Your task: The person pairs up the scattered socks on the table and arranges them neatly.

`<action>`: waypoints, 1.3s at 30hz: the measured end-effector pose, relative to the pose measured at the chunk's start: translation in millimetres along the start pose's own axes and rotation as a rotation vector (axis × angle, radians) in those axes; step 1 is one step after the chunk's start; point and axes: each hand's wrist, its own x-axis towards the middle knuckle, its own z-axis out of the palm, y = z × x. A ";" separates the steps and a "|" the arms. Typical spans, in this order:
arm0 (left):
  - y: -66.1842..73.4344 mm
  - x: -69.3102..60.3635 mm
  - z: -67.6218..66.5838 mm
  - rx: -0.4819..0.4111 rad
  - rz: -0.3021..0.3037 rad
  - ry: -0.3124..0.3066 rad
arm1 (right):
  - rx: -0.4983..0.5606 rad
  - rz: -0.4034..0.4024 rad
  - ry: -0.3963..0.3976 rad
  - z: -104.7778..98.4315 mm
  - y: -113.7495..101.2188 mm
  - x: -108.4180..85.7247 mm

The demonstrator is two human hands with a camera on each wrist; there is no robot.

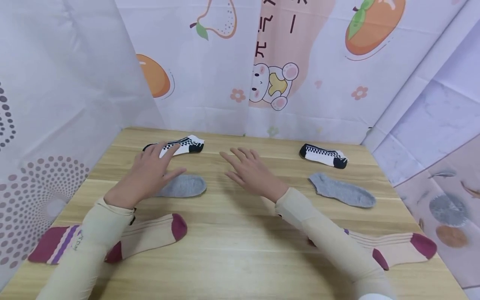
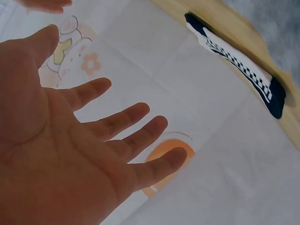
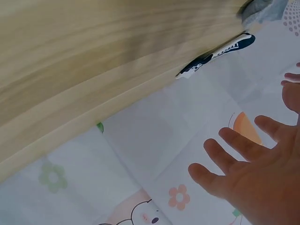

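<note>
My left hand [image 1: 147,174], fingers spread and holding nothing, hovers over the left side of the table. It partly covers a black-and-white checkered ankle sock [image 1: 189,144] and a grey sock [image 1: 185,186]. Below its wrist lies a cream sock with maroon toe and heel [image 1: 150,236], crossed by the sleeve. My right hand [image 1: 255,171] is held above the middle of the table, fingers extended and apart from any sock. To its right lie another checkered sock [image 1: 323,156], a grey sock [image 1: 342,190] and a cream-and-maroon sock [image 1: 397,248], partly behind the right sleeve.
The wooden table [image 1: 240,258] carries the socks in a left and a right column. A white curtain [image 1: 202,91] with fruit and a bear print hangs along the back edge. Patterned cloths stand at the left [image 1: 45,125] and right [image 1: 442,183] sides.
</note>
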 end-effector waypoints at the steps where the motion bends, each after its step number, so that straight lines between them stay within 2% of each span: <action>1: -2.4 0.4 -1.9 -0.009 -0.003 -0.002 | 0.005 0.000 -0.001 0.3 -0.4 5.4; 11: -30.9 6.9 -1.2 -0.110 -0.001 0.033 | 0.071 0.038 -0.044 9.9 -6.4 51.8; 18: -55.3 9.3 -12.9 -0.166 -0.111 -0.028 | 0.104 0.041 -0.108 19.2 -6.3 75.1; 23: -71.5 15.6 -20.2 -0.176 -0.123 -0.029 | 0.102 0.049 -0.132 24.6 -2.5 92.1; 26: -79.6 24.7 -17.4 -0.165 -0.110 -0.039 | 0.113 0.060 -0.134 26.4 -0.7 103.9; 32: -98.2 47.3 1.0 -0.142 -0.112 -0.095 | 0.135 0.088 -0.176 32.8 4.6 131.9; 39: -137.4 55.1 9.3 -0.208 -0.213 -0.189 | 0.136 0.133 -0.249 48.4 6.9 165.5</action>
